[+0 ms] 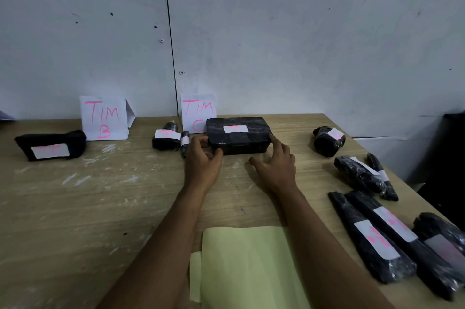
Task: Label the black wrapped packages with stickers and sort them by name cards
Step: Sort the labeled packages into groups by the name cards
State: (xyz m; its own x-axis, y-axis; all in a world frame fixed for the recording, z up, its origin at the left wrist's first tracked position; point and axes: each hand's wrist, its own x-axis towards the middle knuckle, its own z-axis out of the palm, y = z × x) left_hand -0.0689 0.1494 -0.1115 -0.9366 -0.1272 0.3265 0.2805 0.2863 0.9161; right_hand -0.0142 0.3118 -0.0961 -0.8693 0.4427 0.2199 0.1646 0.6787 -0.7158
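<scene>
A black wrapped box (239, 136) with a white sticker on top lies flat on the table in front of the "TIM C" card (197, 112). My left hand (202, 157) pinches its near left corner. My right hand (276, 164) has its fingers spread, one fingertip touching the box's right end. Two small labelled packages (167, 138) lie left of the box. A labelled black package (51, 145) rests beside the "TIM B" card (104, 117).
Several more labelled black packages lie along the right side: a round one (328, 141), long ones (370, 235) and others near the table's right edge. Yellow-green backing sheets (246, 268) lie at the near edge. A grey wall stands right behind the cards.
</scene>
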